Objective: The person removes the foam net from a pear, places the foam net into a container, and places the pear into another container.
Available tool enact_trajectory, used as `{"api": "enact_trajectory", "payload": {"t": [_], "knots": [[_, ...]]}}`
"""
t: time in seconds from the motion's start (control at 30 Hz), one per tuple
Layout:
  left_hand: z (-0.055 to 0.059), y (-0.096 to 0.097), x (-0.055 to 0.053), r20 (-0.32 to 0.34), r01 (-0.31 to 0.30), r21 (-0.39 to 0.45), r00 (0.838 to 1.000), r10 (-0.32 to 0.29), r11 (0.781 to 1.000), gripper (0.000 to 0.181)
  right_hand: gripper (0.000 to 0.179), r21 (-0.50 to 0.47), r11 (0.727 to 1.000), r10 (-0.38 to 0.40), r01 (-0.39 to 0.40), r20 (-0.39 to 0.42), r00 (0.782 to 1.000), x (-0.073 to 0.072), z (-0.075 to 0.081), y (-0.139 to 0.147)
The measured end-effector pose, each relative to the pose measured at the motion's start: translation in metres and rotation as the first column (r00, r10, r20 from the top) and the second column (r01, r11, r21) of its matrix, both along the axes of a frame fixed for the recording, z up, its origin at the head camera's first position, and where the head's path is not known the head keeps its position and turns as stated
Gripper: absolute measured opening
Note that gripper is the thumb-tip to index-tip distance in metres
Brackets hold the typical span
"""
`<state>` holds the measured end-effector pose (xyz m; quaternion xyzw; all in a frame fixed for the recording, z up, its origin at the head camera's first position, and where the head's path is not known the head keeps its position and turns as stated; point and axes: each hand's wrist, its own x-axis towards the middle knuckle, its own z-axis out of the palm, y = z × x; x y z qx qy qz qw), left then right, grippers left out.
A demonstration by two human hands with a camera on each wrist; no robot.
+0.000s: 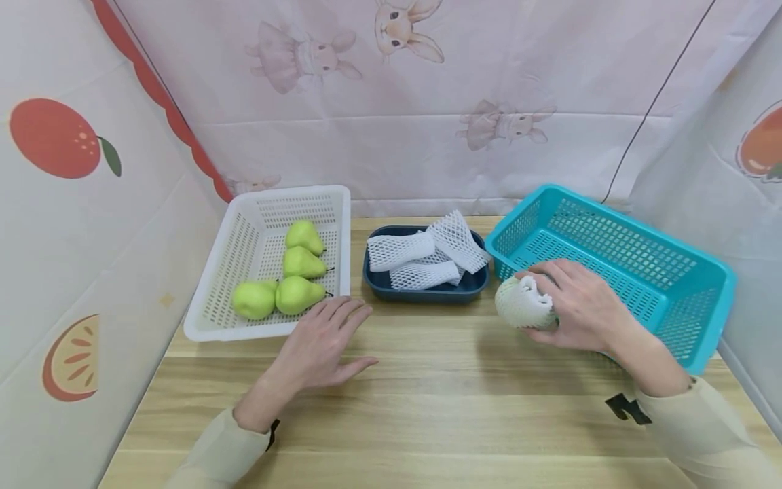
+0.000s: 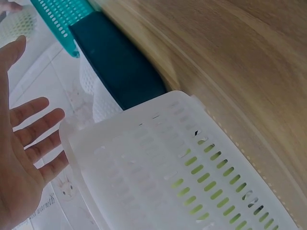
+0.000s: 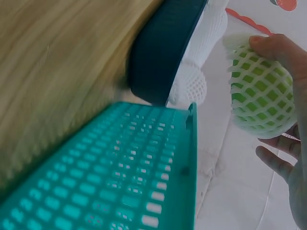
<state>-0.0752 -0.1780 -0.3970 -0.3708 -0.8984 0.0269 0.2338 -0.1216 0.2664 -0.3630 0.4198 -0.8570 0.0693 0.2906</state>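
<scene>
My right hand point(image 1: 577, 305) grips a pear in a white foam net point(image 1: 524, 303), held above the table beside the near left side of the teal basket point(image 1: 611, 261). Green skin shows through the mesh of the netted pear point(image 3: 261, 91) in the right wrist view. My left hand point(image 1: 324, 343) has its fingers stretched out, thumb apart, and holds nothing. It hovers by the near right corner of the white basket point(image 1: 204, 299). Several bare green pears point(image 1: 299, 295) lie in that basket.
Between the baskets stands a dark blue tray point(image 1: 421, 296) with several white foam nets point(image 1: 400, 250) in it. Wood-grain table point(image 1: 427, 421) stretches in front. Printed cloth point(image 1: 415, 156) hangs behind and along both sides.
</scene>
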Motion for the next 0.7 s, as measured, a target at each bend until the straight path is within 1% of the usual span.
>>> {"api": "enact_trajectory", "payload": {"t": [0.2, 0.3, 0.53, 0.7], "knots": [[0.001, 0.002, -0.001, -0.004, 0.002, 0.002, 1.0, -0.002, 1.0, 0.084, 0.084, -0.067, 0.996, 0.056, -0.056, 0.011, 0.998, -0.003, -0.009, -0.012], [0.001, 0.003, -0.002, -0.005, 0.003, 0.005, 1.0, -0.003, 1.0, 0.084, 0.083, -0.1, 0.991, 0.087, -0.087, 0.001, 0.996, -0.005, -0.014, -0.018], [0.002, 0.007, -0.004, -0.007, 0.014, 0.031, 1.0, -0.014, 0.999, 0.084, 0.078, -0.139, 0.978, 0.153, -0.155, -0.03, 0.988, -0.009, -0.024, -0.031], [0.003, 0.011, -0.006, -0.008, 0.03, 0.063, 1.0, -0.03, 0.998, 0.085, 0.077, -0.175, 0.966, 0.19, -0.191, -0.026, 0.981, -0.008, -0.029, -0.041]]}}
